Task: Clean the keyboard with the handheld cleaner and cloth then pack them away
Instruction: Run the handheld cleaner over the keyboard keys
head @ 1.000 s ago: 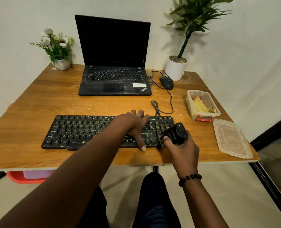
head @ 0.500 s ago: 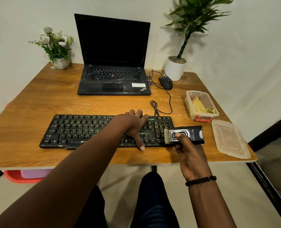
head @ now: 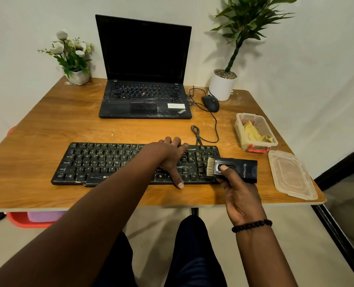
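A: Brushing is the step in hand, judging by the grip: the right hand (head: 241, 195) wraps the black handheld cleaner (head: 235, 168), thumb (head: 223, 168) pressed into the oval slot on top, the other fingers curled beneath. The pale bristles (head: 210, 166) point toward the left hand and sit over the keys at the keyboard (head: 114, 162) end nearest the right hand. Whether they actually touch the keycaps cannot be told.

B: And the left hand (head: 169, 156)?

A: It lies spread on the keys just beside the brush, fingers reaching past the far edge, thumb stretched to the near edge. It holds nothing. That looks like bracing, so the board will not slide under the strokes.

B: Where is the cloth?

A: The yellow cloth (head: 254, 133) lies crumpled in the clear plastic box (head: 242, 137), on the table beyond the right hand. The box's lid (head: 292, 175) lies loose on the outer side of that hand, near the table (head: 47, 125) edge. Both sit within easy reach of the hand that works, probably so the wiping and the packing need no stretch.

B: So how far along?

A: Early, one would judge: the cloth is not yet taken up and nothing is packed.

B: Anything else beyond the hands?

A: An open laptop (head: 145, 79) with a dark screen, a wired mouse (head: 210, 103), a white-potted plant (head: 222, 83) and a small pot of white flowers (head: 72, 56).
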Available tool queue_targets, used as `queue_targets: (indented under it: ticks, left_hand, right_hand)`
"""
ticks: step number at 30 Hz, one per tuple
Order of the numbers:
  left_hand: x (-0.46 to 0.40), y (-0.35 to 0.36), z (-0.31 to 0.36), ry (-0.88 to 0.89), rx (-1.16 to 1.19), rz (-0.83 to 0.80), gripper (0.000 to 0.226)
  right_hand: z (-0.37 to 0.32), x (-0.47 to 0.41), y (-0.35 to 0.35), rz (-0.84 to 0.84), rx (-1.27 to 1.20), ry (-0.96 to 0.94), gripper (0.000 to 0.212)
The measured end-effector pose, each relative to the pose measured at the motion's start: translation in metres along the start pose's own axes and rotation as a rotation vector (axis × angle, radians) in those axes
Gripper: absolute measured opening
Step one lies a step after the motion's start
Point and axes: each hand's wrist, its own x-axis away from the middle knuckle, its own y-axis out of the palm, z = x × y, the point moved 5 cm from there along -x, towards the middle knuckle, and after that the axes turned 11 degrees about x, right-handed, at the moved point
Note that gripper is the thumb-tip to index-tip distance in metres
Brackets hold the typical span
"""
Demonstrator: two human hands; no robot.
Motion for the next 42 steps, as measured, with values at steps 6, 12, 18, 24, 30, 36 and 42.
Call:
queue_targets:
  ticks: [6,12,18,24,30,36,42]
  left_hand:
    - [0.001,-0.001,0.001,-0.008,0.006,0.0,0.144]
    - [0.001,-0.001,-0.002,-0.004,0.007,0.02,0.144]
    - [-0.001,-0.002,-0.001,-0.002,0.002,0.015,0.144]
    - [-0.001,0.0,-0.003,-0.006,0.013,0.021,0.144]
    - [0.001,0.001,-0.005,0.006,0.028,0.019,0.142]
    - [0.001,-0.001,-0.002,-0.002,0.022,0.01,0.142]
    - [0.001,-0.001,-0.002,-0.011,0.012,0.008,0.144]
  right_hand:
    - [-0.018,-0.002,0.01,0.096,0.803,-0.344,0.032]
    - [-0.011,0.002,0.018,0.136,1.015,-0.474,0.034]
    - [-0.02,0.002,0.015,0.016,1.056,-0.42,0.034]
    - [-0.021,-0.005,0.028,-0.058,1.167,-0.588,0.035]
    - [-0.02,0.003,0.019,-0.303,1.34,-0.616,0.039]
    - [-0.043,-0.011,0.02,-0.218,1.141,-0.611,0.041]
    - [-0.038,-0.013,0.027,-0.549,1.456,-0.607,0.042]
